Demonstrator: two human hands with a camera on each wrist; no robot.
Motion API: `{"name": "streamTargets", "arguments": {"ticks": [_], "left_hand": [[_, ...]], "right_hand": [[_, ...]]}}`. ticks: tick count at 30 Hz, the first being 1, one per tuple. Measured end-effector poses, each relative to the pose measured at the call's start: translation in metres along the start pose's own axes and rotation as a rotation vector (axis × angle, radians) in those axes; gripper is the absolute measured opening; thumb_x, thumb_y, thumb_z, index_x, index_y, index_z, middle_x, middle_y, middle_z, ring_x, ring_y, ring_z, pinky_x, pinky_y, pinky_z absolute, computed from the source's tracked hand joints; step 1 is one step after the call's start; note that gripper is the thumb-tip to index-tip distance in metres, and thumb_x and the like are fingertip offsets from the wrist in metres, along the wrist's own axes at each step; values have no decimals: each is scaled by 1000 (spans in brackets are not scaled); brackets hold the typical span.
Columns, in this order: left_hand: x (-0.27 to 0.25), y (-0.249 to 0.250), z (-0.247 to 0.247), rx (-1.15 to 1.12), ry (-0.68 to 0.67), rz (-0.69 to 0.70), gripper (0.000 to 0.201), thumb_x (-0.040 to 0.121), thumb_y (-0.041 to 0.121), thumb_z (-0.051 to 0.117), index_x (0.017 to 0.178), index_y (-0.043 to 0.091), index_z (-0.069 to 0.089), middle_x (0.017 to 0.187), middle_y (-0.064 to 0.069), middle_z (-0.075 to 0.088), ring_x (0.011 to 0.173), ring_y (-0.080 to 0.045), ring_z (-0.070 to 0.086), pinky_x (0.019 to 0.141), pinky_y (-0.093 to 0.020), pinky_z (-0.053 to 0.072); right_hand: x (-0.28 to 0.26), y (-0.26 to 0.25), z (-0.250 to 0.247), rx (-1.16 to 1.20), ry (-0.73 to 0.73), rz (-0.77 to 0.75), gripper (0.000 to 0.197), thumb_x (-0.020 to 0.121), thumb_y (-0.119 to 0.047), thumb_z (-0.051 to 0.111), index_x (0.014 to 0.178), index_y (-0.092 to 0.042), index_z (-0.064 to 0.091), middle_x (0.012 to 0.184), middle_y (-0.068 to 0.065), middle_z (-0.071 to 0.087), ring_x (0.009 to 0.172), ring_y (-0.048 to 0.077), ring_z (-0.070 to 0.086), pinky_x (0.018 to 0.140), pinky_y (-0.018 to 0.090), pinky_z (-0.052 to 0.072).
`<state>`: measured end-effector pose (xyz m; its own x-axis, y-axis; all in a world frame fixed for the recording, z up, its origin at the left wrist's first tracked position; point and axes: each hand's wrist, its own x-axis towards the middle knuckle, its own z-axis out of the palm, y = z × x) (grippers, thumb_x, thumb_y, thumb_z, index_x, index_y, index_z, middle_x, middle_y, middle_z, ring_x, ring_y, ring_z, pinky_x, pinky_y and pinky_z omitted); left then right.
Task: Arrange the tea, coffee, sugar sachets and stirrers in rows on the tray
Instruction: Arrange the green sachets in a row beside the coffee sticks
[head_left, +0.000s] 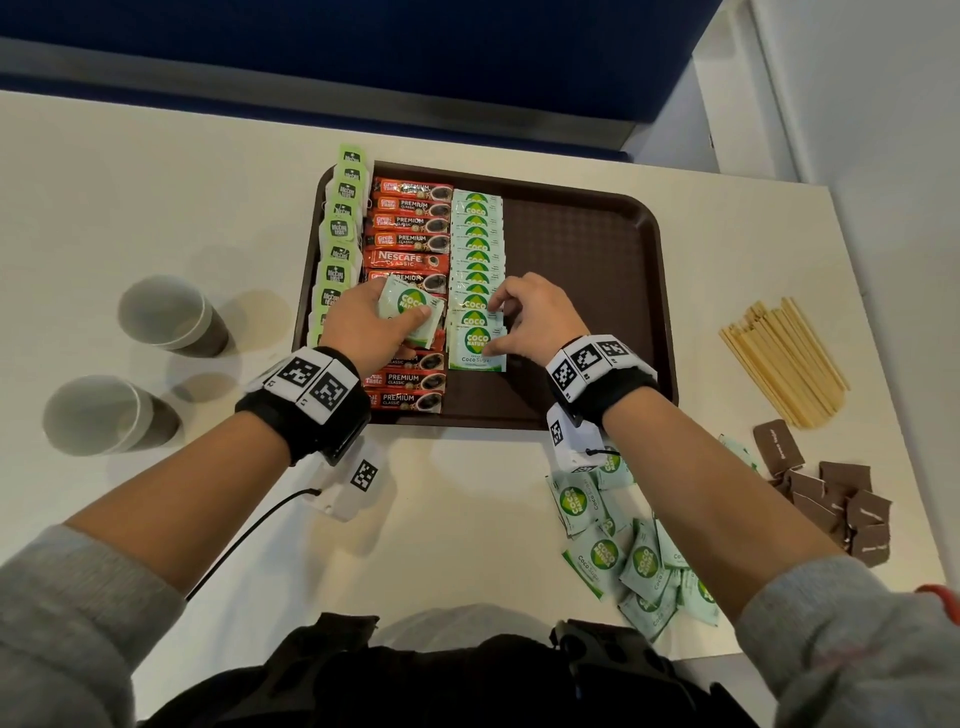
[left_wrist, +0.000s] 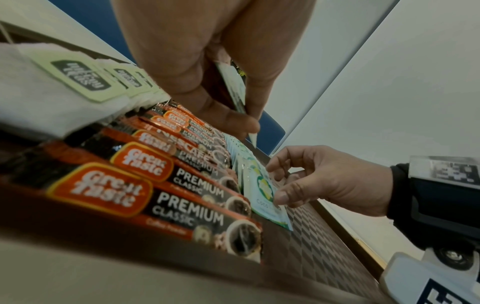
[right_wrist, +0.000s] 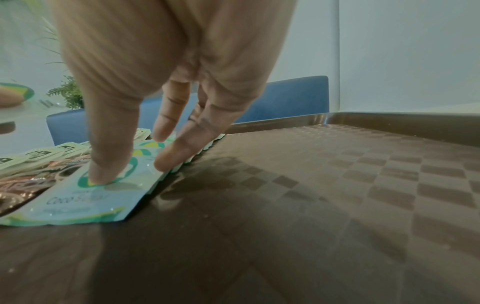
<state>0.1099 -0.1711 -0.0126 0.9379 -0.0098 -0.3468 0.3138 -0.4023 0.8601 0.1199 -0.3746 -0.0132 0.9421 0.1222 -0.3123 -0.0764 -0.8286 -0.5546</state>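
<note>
your left hand (head_left: 363, 327) grips spare sugar sachets (head_left: 410, 310) as stock. your right hand (head_left: 530, 322), fingers (right_wrist: 166, 160) loosely extended, presses the newest sachet (head_left: 477, 345) to square the row.

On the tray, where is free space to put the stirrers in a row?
The tray's right half is bare, between the coco sugar row and the right rim. The left half is crowded with tea bags, coffee sachets and both hands.

tray (head_left: 582, 244) brown checkered | coffee sachets (head_left: 410, 241) red-black | stirrers (head_left: 787, 358) tan
</note>
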Motion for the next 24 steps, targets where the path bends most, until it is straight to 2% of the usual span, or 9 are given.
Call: {"name": "streamTargets", "arguments": {"ticks": [4,6,8,12,15,20,24], "left_hand": [[0,0,0,-28,-11,-20,18,88,24,66,102,17,59,92,3,68,48,-4,63,53,-20,55],[-1,-1,0,-29,-16,-25,17,88,25,67,102,18,59,92,2,68,46,-3,62,50,-19,54],[-1,0,1,-28,-22,-27,18,88,25,66,102,18,59,93,2,68,48,-3,63,52,-20,55],[-2,2,1,-17,-40,-45,12,86,19,68,94,21,60,95,-2,70,65,-11,69,70,-35,60],[-5,3,2,19,-71,-48,18,79,14,72,92,24,64,96,-4,71,85,-22,70,82,-44,57],[-10,8,4,90,-137,-22,45,73,8,77,116,15,63,106,-6,69,94,-22,66,90,-39,53],[-12,12,7,55,-167,-18,46,71,9,81,108,18,56,103,-5,68,88,-20,67,83,-36,55]], "right_hand": [[0,-1,3,-20,-30,-4,44,58,-22,89,93,-15,64,101,2,52,81,11,52,75,24,46],[0,-1,3,-20,-28,-10,42,58,-22,89,92,-15,64,100,3,53,80,11,52,75,24,47],[0,-1,3,-22,-32,-18,40,59,-21,88,91,-14,65,98,2,53,78,10,52,75,24,48],[0,-2,1,-17,-22,-25,37,60,-20,88,88,-14,65,94,0,51,76,10,52,75,24,48],[0,-1,0,-9,-13,-26,36,61,-20,87,89,-14,65,93,0,51,75,11,52,72,22,45],[-4,-10,-9,118,-12,-74,40,61,-26,87,95,-19,66,88,-4,53,69,9,52,66,16,46],[-5,-19,-17,241,-133,-83,42,64,-26,86,101,-23,66,84,-6,61,69,4,54,71,17,49]]}}
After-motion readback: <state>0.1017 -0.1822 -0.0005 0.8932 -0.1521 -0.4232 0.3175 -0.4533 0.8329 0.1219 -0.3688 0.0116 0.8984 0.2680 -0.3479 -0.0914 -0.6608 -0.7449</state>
